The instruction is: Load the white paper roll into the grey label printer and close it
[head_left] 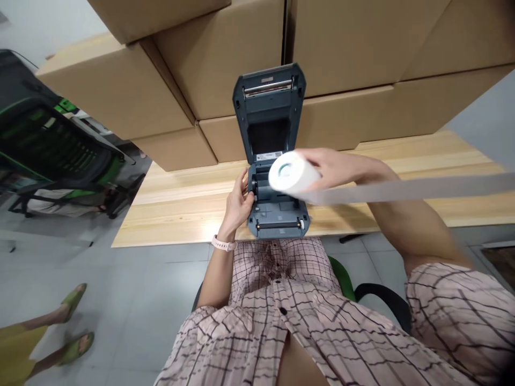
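Observation:
A dark grey label printer (277, 214) stands on the wooden table with its lid (267, 102) raised. My left hand (240, 201) grips the left side of the printer's body, thumb over the rim. In my right hand (332, 166) is a white label roll (292, 172), held above the right part of the open compartment and tilted so its core end faces left. A loose strip of paper (422, 187) trails from the roll to the right, blurred by motion. The roll hides part of the printer's inside.
Cardboard boxes (233, 64) are stacked along the back of the wooden table (161, 214), right behind the printer lid. An office chair (60, 139) is at the left. Another person's feet in green slippers (74, 348) are on the floor at lower left.

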The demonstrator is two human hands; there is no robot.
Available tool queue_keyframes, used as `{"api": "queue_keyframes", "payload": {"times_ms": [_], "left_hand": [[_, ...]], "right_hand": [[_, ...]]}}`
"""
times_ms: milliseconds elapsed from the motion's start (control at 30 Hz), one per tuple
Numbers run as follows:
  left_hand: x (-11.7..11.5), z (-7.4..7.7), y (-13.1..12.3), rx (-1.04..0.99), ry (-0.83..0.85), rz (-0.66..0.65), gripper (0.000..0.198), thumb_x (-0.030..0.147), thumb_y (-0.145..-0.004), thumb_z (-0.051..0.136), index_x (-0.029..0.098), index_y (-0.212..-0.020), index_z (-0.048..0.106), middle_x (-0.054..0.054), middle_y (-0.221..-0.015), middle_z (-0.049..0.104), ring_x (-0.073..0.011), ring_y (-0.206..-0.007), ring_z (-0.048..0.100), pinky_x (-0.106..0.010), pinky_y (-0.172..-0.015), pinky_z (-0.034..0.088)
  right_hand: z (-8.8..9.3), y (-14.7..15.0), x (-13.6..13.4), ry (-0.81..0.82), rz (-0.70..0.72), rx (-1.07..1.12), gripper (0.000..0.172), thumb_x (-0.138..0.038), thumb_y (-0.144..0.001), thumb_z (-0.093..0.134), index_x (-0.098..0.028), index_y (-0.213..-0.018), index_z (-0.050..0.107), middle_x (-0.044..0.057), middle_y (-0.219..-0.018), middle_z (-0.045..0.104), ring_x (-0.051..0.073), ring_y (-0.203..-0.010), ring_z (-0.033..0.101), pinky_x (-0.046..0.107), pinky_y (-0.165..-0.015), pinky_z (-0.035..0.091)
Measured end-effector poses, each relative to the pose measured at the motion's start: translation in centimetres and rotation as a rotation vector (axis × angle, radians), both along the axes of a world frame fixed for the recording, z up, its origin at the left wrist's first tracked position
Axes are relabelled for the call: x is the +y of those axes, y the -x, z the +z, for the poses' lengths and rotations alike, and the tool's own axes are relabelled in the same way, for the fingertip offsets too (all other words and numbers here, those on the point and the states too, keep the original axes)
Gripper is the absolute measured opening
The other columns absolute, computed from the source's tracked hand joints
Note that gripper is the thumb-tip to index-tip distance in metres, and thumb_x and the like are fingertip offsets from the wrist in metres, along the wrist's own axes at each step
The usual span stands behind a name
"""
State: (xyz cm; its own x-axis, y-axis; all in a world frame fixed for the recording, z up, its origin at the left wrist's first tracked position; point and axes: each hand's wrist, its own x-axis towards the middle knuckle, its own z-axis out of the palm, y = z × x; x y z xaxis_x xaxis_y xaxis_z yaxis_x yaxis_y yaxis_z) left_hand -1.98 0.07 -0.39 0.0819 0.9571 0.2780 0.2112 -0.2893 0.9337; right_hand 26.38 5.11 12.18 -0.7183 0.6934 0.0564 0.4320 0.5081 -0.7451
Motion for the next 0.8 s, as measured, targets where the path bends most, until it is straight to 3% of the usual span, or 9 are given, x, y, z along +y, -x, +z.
{"api": "queue_keyframes", "payload": {"times_ms": [67,133,367,633,700,800], "left_hand": [[0.1,-0.2,0.1,0.025,-0.002,0.002,0.077,0.02,-0.094,0.058,0.029,-0.165,0.032,-0.014,-0.159,0.059,-0.0289,-0.14,0.063,-0.058,-0.12,0.048],[0.0,-0.2,0.1,0.055,-0.007,0.008,0.077,0.021,-0.095,0.058,0.031,-0.166,0.03,-0.012,-0.159,0.06,-0.0285,-0.136,0.065,-0.056,-0.116,0.051],[-0.5,0.5,-0.2,0.155,-0.014,0.055,0.078,0.019,-0.094,0.053,0.034,-0.167,0.031,-0.009,-0.157,0.062,-0.0215,-0.101,0.072,-0.043,-0.093,0.057],[-0.7,0.6,-0.6,0.148,-0.006,0.11,0.074,0.02,-0.091,0.054,0.03,-0.163,0.042,-0.009,-0.148,0.07,-0.0197,-0.086,0.072,-0.041,-0.085,0.055],[-0.7,0.6,-0.6,0.142,-0.007,0.103,0.073,0.019,-0.091,0.054,0.03,-0.162,0.043,-0.009,-0.149,0.069,-0.0208,-0.092,0.073,-0.042,-0.089,0.056],[-0.7,0.5,-0.6,0.096,-0.022,0.089,0.068,0.019,-0.092,0.055,0.031,-0.159,0.047,-0.007,-0.152,0.067,-0.0241,-0.107,0.074,-0.043,-0.096,0.057]], "right_hand": [[0.4,2.9,0.7,-0.13,0.14,-0.175,0.079,-0.059,-0.066,0.086,-0.023,-0.134,0.069,0.011,-0.131,0.074,0.034,-0.113,0.07,0.045,-0.095,0.057],[-0.1,4.8,1.3,-0.207,0.186,-0.317,0.075,-0.06,-0.069,0.083,-0.02,-0.131,0.07,0.013,-0.127,0.075,0.035,-0.11,0.07,0.045,-0.092,0.055],[-2.2,6.5,2.4,-0.269,0.149,-0.52,0.068,-0.062,-0.076,0.078,-0.017,-0.128,0.071,0.017,-0.126,0.076,0.039,-0.109,0.071,0.046,-0.088,0.053],[-4.5,6.7,4.1,-0.28,0.173,-0.482,0.068,-0.059,-0.077,0.081,-0.023,-0.134,0.071,0.013,-0.129,0.078,0.038,-0.113,0.073,0.053,-0.099,0.056],[-4.6,6.1,3.2,-0.333,0.166,-0.409,0.07,-0.058,-0.083,0.077,-0.022,-0.142,0.066,0.014,-0.141,0.072,0.039,-0.126,0.068,0.056,-0.108,0.053],[-4.6,4.9,-0.1,-0.422,0.163,-0.238,0.061,-0.051,-0.1,0.059,-0.02,-0.153,0.059,0.013,-0.159,0.059,0.036,-0.148,0.054,0.059,-0.121,0.044]]}}
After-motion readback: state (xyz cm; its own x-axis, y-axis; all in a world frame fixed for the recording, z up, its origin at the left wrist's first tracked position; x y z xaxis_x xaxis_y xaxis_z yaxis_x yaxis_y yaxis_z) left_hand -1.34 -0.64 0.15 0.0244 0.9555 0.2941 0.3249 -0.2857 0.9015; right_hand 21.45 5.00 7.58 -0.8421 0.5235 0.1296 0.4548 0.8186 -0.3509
